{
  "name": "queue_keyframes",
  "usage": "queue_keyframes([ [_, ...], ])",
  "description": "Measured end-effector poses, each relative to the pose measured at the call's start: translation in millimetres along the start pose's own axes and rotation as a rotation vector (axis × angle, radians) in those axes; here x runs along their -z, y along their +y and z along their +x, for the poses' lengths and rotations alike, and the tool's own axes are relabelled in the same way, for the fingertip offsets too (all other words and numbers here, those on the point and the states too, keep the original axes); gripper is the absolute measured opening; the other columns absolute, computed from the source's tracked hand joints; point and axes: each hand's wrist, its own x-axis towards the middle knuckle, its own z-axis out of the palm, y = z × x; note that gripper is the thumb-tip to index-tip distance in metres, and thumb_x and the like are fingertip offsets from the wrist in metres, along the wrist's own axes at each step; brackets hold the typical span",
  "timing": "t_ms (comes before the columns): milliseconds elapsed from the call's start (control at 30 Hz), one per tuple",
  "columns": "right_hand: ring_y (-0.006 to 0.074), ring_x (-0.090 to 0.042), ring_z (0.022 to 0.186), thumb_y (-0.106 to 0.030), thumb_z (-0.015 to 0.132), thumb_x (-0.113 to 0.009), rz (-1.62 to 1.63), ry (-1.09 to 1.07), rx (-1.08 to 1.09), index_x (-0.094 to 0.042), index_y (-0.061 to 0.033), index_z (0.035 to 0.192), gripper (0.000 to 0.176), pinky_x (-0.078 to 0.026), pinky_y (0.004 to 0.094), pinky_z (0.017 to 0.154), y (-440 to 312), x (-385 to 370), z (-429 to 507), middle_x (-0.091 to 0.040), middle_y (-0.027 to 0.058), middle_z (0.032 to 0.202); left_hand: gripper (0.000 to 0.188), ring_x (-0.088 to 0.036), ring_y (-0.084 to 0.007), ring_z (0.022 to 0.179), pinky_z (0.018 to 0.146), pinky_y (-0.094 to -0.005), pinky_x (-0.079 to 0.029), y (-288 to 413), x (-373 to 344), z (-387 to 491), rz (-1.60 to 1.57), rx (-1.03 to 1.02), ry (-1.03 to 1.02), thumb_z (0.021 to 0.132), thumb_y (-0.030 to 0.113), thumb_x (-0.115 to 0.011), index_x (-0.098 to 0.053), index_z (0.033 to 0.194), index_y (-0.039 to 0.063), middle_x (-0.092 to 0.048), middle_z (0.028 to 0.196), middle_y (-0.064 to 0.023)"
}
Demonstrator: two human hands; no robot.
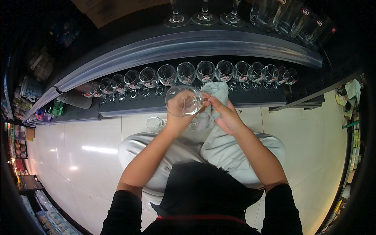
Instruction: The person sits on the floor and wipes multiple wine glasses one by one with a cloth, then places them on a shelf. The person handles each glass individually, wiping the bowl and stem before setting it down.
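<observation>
My left hand (176, 120) grips a clear drinking glass (192, 109); its wide round end faces up toward me and parts of my fingers show through it. My right hand (230, 119) holds a pale grey-green cloth (216, 88) that hangs beside the glass. The fingertips of both hands meet at the glass's right side, where its narrower part is mostly hidden. On the floor below stands a stemmed glass (155, 124), left of my wrist. A round glass foot (193, 124) shows between my forearms, the rest of it covered.
A curved-looking row of stemmed glasses (186, 73) with red labels lines the dark lower shelf (141, 103). Above it runs a clear plastic shelf-edge strip (188, 44). The upper shelf carries glass feet (204, 19), tumblers (289, 25) and a cardboard box (102, 11). A person's shoe (340, 100) appears far right.
</observation>
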Motion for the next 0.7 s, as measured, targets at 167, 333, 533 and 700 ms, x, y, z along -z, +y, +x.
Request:
queue_keyframes([
  [167,0.0167,-0.06,0.1,-0.027,0.09,-0.06,0.217,0.118,-0.043,-0.056,-0.0059,0.117,0.034,-0.049,0.0338,0.083,8,8,3,-0.062,0.0061,0.111,0.021,-0.066,-0.0226,0.094,0.083,-0.0331,-0.048,1,1,1,0.241,-0.207,-0.143,0.068,-0.001,-0.075,-0.067,0.087,0.003,-0.07,0.095,-0.0082],
  [333,0.0154,-0.062,0.092,-0.019,0.084,-0.065,0.272,0.008,-0.077,-0.062,-0.0052,0.106,0.026,-0.05,0.0317,0.076,1,22,4,-0.064,0.0064,0.1,0.024,-0.066,-0.0213,0.091,0.083,-0.0319,-0.043,-1,1,2,0.317,-0.288,-0.21,0.063,0.005,-0.078,-0.068,0.085,0.006,-0.071,0.093,-0.0056],
  [533,0.0131,-0.057,0.074,-0.012,0.079,-0.062,0.007,0.002,0.028,-0.058,-0.0028,0.09,0.015,-0.046,0.0271,0.067,-17,21,1,-0.059,0.0053,0.083,0.023,-0.066,-0.0196,0.092,0.085,-0.0298,-0.039,0,2,2,0.291,-0.329,-0.294,0.063,0.005,-0.075,-0.069,0.084,0.007,-0.072,0.094,-0.0033],
  [700,0.0129,-0.058,0.073,-0.01,0.079,-0.062,0.085,0.035,-0.098,-0.058,-0.0032,0.088,0.012,-0.047,0.0273,0.065,-24,14,-3,-0.06,0.0047,0.081,0.022,-0.065,-0.0187,0.092,0.086,-0.031,-0.039,6,1,3,0.338,-0.367,-0.335,0.063,0.009,-0.076,-0.069,0.084,0.008,-0.071,0.092,-0.0021],
])
